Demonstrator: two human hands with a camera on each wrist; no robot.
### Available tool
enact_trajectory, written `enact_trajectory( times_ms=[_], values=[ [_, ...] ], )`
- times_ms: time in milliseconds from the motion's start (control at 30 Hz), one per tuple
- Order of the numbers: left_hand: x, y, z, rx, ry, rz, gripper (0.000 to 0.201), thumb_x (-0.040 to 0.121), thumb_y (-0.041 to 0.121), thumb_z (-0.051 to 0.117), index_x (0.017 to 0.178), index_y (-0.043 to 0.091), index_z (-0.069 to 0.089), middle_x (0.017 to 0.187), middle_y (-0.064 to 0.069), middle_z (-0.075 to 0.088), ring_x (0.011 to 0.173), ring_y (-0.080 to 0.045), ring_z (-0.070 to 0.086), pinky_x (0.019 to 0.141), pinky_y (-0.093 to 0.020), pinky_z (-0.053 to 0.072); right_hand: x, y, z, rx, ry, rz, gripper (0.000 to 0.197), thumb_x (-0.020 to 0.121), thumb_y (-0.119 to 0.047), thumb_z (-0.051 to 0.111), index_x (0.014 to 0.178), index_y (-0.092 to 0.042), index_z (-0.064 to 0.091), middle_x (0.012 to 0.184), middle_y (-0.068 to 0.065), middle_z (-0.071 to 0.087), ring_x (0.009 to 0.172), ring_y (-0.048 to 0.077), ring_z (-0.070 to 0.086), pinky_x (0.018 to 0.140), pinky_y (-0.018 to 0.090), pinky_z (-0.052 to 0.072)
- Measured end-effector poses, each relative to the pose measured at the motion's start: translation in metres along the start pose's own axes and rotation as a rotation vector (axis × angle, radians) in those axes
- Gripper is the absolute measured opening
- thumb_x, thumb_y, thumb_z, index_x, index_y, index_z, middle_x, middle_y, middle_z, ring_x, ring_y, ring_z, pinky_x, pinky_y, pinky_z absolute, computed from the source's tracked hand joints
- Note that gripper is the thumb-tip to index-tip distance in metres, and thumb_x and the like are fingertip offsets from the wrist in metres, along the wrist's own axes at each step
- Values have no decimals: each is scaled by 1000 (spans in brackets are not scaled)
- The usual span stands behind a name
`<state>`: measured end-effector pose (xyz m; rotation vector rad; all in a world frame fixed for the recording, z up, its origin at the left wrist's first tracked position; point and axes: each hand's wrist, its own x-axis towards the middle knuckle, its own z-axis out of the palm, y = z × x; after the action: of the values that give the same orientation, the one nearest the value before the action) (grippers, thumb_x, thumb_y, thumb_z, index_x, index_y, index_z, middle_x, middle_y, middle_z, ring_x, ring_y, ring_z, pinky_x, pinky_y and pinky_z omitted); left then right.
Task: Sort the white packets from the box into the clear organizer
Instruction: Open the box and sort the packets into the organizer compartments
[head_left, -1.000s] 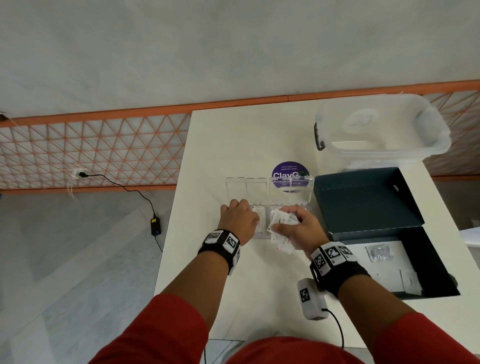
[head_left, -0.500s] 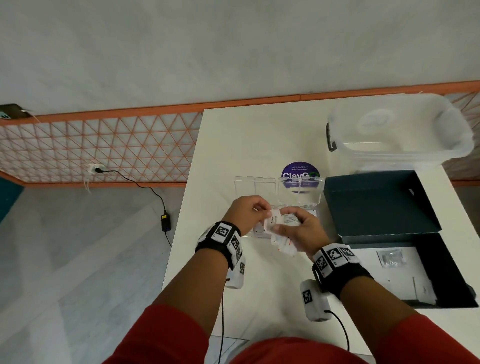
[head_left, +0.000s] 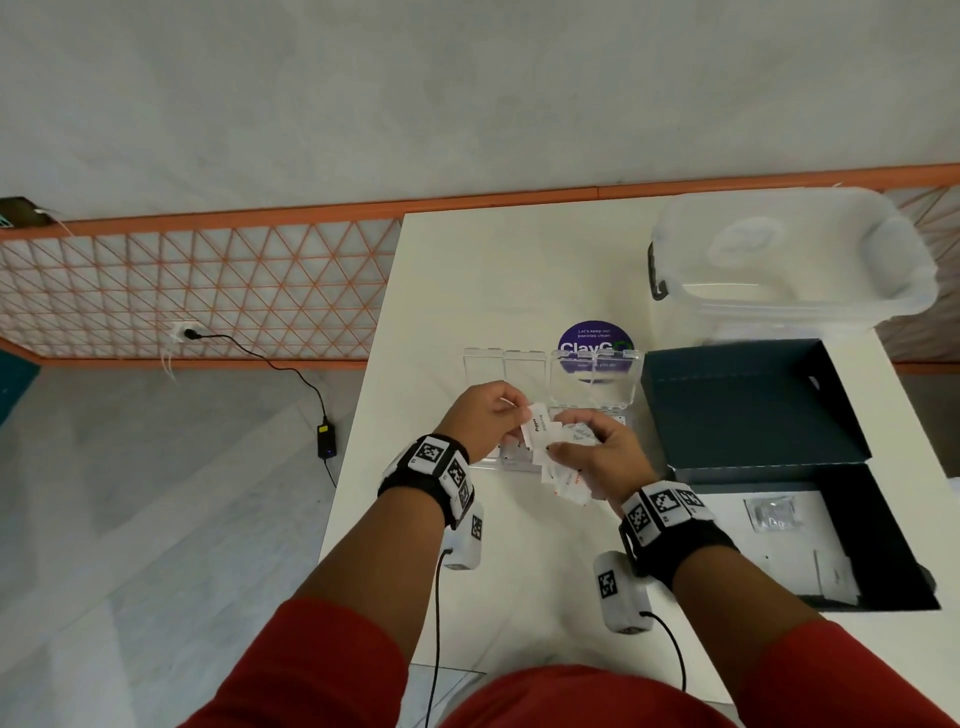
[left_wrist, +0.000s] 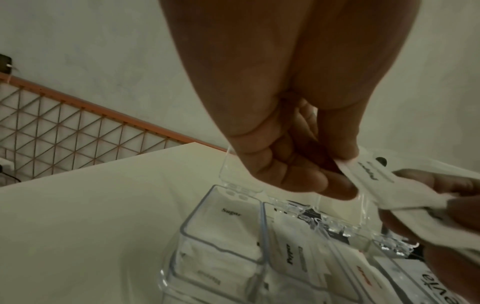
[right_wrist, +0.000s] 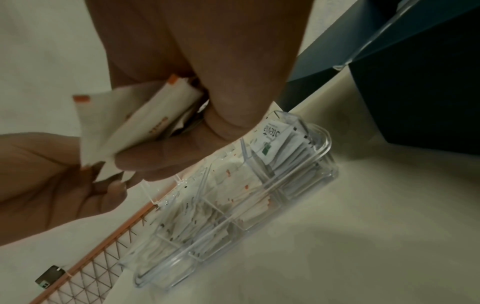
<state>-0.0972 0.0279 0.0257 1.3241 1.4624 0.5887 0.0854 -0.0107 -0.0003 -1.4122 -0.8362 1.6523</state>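
Note:
The clear organizer (head_left: 592, 384) (left_wrist: 223, 236) (right_wrist: 298, 176) lies on the white table with its lids up and packets in several compartments. Above it my right hand (head_left: 587, 452) (right_wrist: 182, 152) grips a fanned bunch of white packets (head_left: 566, 475) (right_wrist: 124, 125). My left hand (head_left: 511, 415) (left_wrist: 345, 174) pinches one white pepper packet (head_left: 537, 426) (left_wrist: 374, 174) at the top of that bunch. The dark box (head_left: 883, 519) stands open to the right, with a small clear bag (head_left: 771, 512) and a white packet (head_left: 836, 574) inside.
A lidded translucent tub (head_left: 789, 265) stands at the table's far right. A round purple sticker (head_left: 595, 340) lies behind the organizer. The table's left edge is near my left wrist, with the floor, a cable and an adapter (head_left: 326, 440) below.
My left hand rose from the organizer's left compartments to the bunch in my right hand and took hold of one packet. The right hand stayed almost in place.

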Motion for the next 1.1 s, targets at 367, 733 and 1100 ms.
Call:
enact_trajectory(
  times_ms=[367, 733, 1100],
  values=[
    [11, -11, -2, 270, 127, -19, 15, 85, 9, 67, 84, 25, 66, 86, 2, 67, 73, -12, 63, 69, -20, 49, -6, -4, -7, 65, 61, 19, 33, 78, 19, 67, 88, -13, 67, 103, 12, 67, 80, 27, 67, 59, 31, 57],
    [22, -24, 30, 725, 12, 118, 14, 87, 15, 68, 99, 10, 66, 109, -5, 54, 94, -24, 58, 81, -29, 46, -6, -2, -11, 45, 73, 37, 32, 78, 19, 68, 90, -11, 66, 93, 11, 67, 77, 29, 66, 71, 47, 58],
    [7, -8, 21, 153, 67, 114, 12, 88, 22, 62, 91, 30, 71, 78, 11, 64, 69, -4, 59, 64, -18, 49, -2, -7, -8, 47, 73, 20, 33, 78, 14, 72, 92, -16, 68, 99, 11, 69, 78, 25, 70, 65, 37, 60]
  ],
)
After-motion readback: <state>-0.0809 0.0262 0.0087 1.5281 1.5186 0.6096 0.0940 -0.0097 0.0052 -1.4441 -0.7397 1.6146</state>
